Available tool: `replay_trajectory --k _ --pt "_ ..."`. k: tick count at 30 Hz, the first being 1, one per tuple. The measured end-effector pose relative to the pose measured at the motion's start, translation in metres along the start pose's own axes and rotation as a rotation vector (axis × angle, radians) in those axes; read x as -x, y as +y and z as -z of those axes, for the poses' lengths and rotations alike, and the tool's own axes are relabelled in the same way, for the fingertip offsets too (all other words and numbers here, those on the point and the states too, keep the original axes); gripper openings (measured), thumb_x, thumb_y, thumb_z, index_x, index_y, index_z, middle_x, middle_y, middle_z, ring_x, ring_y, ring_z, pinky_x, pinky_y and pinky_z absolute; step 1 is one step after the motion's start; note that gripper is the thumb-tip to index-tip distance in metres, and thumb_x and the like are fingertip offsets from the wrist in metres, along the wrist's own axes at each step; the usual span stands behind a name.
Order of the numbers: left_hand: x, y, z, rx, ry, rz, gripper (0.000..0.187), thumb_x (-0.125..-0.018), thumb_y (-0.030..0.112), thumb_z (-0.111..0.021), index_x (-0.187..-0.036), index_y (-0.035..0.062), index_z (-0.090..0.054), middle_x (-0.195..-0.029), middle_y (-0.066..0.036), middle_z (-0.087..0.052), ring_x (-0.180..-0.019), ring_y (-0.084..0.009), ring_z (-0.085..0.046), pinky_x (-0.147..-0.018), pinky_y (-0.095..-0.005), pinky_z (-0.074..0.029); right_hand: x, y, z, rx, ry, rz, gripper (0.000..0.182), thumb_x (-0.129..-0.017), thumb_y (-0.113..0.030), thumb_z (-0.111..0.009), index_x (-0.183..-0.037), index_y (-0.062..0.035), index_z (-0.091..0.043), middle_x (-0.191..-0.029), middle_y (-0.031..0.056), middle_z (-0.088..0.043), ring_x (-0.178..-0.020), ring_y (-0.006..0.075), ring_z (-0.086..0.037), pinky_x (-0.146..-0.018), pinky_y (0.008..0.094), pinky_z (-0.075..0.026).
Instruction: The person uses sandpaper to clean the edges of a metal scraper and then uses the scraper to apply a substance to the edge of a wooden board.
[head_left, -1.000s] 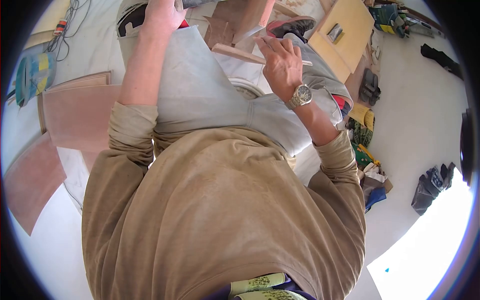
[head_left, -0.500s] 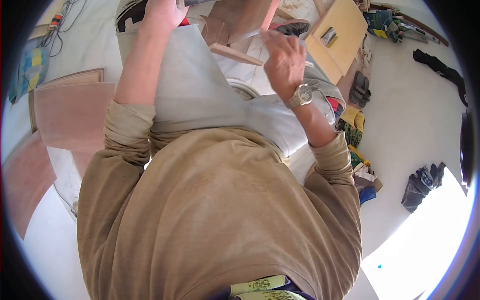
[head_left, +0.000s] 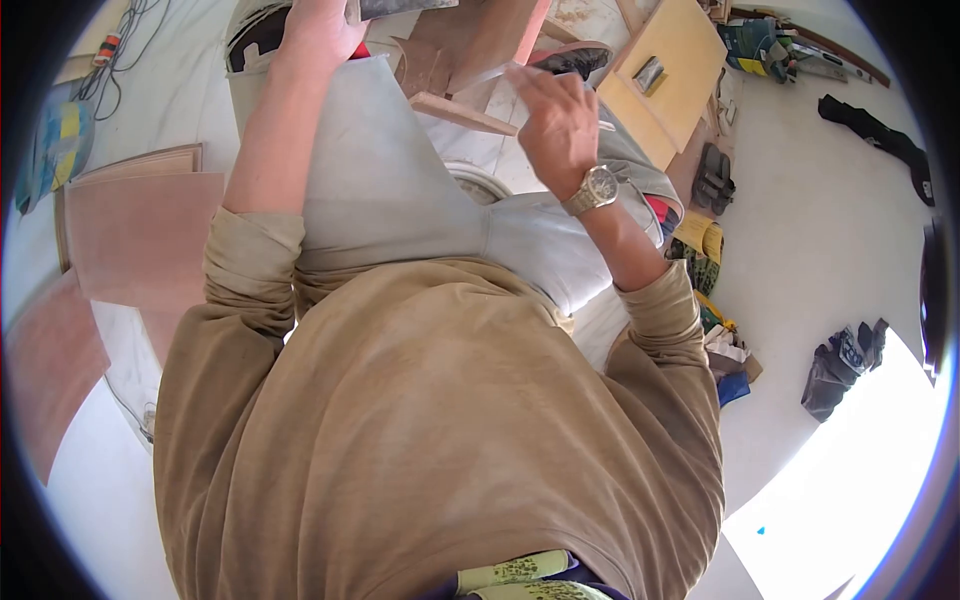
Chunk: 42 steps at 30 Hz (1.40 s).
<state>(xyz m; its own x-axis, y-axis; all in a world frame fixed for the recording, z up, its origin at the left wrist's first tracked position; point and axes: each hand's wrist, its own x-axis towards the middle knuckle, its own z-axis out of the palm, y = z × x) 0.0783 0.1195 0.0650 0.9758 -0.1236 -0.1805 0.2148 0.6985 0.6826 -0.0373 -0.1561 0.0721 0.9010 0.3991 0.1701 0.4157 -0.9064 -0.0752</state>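
My left hand (head_left: pixel 325 35) is at the top edge, its fingers closed on a flat grey metal blade (head_left: pixel 408 7) that runs off the frame. My right hand (head_left: pixel 558 120), a watch on its wrist, is curled closed, fingertips slightly blurred. From them a thin, pale flat tool (head_left: pixel 482 77) points left; I cannot make out its exact kind. That tool lies close to the near side of a reddish wooden panel (head_left: pixel 497 45), part of a wooden piece standing between my legs. A narrow wooden strip (head_left: pixel 462 113) runs along its near edge.
Reddish thin boards (head_left: pixel 145 235) lie on the left, with a cable (head_left: pixel 118 75) beyond. A light wooden board (head_left: pixel 675 75) carrying a small metal-and-wood object (head_left: pixel 648 74) is at the right. Sandals (head_left: pixel 713 180), dark gloves (head_left: pixel 842 370) and a tool bag (head_left: pixel 757 50) lie farther right.
The view has shifted slightly. More of the grey blade in my left hand shows now. My right hand has moved a little left and down in the picture, still closed.
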Motion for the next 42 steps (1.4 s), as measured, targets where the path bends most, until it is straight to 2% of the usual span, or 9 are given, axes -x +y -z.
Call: replay_trajectory --k 2,12,14,17,20,25,29,35,42 --pt "0.003 0.001 -0.002 -0.006 -0.006 -0.016 0.040 -0.098 0.020 -0.066 -0.135 0.0043 -0.062 -0.116 -0.009 -0.073 -0.103 -0.0250 -0.072 -0.092 -0.0421 -0.061 -0.015 0.016 0.006 0.006 0.081 -0.083 0.051 -0.076 0.002 -0.066 -0.123 -0.0157 -0.075 -0.110 0.0010 -0.073 -0.104 0.0254 -0.061 -0.087 0.0417 -0.045" --pt "0.001 0.000 0.000 0.007 -0.063 0.019 0.044 -0.100 0.023 -0.065 -0.138 0.0024 -0.060 -0.113 -0.011 -0.074 -0.101 -0.0296 -0.074 -0.088 -0.0457 -0.063 -0.069 0.073 -0.017 0.099 0.098 -0.106 0.050 -0.074 -0.003 -0.069 -0.122 -0.0171 -0.077 -0.117 0.0014 -0.075 -0.107 0.0279 -0.062 -0.090 0.0439 -0.046" --pt "0.005 0.002 0.001 0.003 -0.135 0.023 0.045 -0.099 0.023 -0.066 -0.138 0.0024 -0.060 -0.115 -0.011 -0.074 -0.103 -0.0282 -0.074 -0.090 -0.0450 -0.062 -0.069 0.073 -0.018 0.095 0.080 -0.086 0.051 -0.074 -0.002 -0.069 -0.122 -0.0173 -0.077 -0.118 0.0013 -0.075 -0.107 0.0274 -0.062 -0.089 0.0435 -0.046" --pt "0.000 -0.002 0.003 -0.064 0.047 -0.031 0.045 -0.098 0.023 -0.067 -0.138 0.0035 -0.060 -0.119 -0.010 -0.073 -0.106 -0.0256 -0.072 -0.094 -0.0435 -0.060 -0.065 0.066 -0.023 0.072 0.085 -0.037 0.051 -0.076 -0.001 -0.067 -0.123 -0.0168 -0.076 -0.117 0.0009 -0.075 -0.105 0.0262 -0.063 -0.087 0.0425 -0.046" --pt "0.002 0.000 -0.001 -0.030 0.054 0.007 0.045 -0.098 0.022 -0.068 -0.138 0.0037 -0.060 -0.122 -0.009 -0.072 -0.108 -0.0243 -0.070 -0.096 -0.0421 -0.058 -0.043 0.044 -0.024 0.040 0.102 0.004 0.053 -0.077 0.002 -0.065 -0.125 -0.0166 -0.075 -0.115 -0.0003 -0.075 -0.103 0.0247 -0.063 -0.086 0.0409 -0.047" --pt "0.001 0.001 -0.007 -0.012 -0.001 -0.016 0.045 -0.098 0.021 -0.067 -0.138 0.0015 -0.060 -0.121 -0.010 -0.072 -0.108 -0.0256 -0.071 -0.095 -0.0434 -0.059 -0.007 0.004 -0.002 0.005 0.029 0.026 0.056 -0.074 0.006 -0.065 -0.124 -0.0141 -0.076 -0.117 -0.0025 -0.073 -0.102 0.0226 -0.062 -0.090 0.0389 -0.047" --pt "0.007 0.004 -0.012 0.022 -0.163 -0.012 0.043 -0.099 0.021 -0.066 -0.137 0.0014 -0.059 -0.119 -0.010 -0.073 -0.105 -0.0266 -0.073 -0.093 -0.0432 -0.061 -0.023 0.022 0.005 0.016 0.050 -0.003 0.050 -0.076 0.001 -0.067 -0.122 -0.0143 -0.076 -0.115 -0.0004 -0.074 -0.105 0.0240 -0.062 -0.091 0.0409 -0.046" --pt "0.006 0.002 -0.002 0.001 -0.052 -0.019 0.041 -0.099 0.021 -0.066 -0.134 0.0005 -0.061 -0.118 -0.010 -0.073 -0.102 -0.0243 -0.073 -0.090 -0.0413 -0.061 -0.045 0.057 -0.012 0.055 0.116 -0.034 0.049 -0.077 -0.002 -0.070 -0.122 -0.0211 -0.077 -0.110 -0.0006 -0.075 -0.104 0.0242 -0.062 -0.088 0.0418 -0.045" --pt "0.002 -0.001 0.004 -0.035 0.019 0.011 0.040 -0.099 0.021 -0.068 -0.133 0.0009 -0.062 -0.117 -0.008 -0.073 -0.102 -0.0216 -0.072 -0.090 -0.0388 -0.060 -0.009 0.012 -0.007 0.057 -0.006 0.102 0.056 -0.075 0.005 -0.064 -0.127 -0.0134 -0.075 -0.119 -0.0017 -0.074 -0.102 0.0220 -0.061 -0.087 0.0377 -0.046"
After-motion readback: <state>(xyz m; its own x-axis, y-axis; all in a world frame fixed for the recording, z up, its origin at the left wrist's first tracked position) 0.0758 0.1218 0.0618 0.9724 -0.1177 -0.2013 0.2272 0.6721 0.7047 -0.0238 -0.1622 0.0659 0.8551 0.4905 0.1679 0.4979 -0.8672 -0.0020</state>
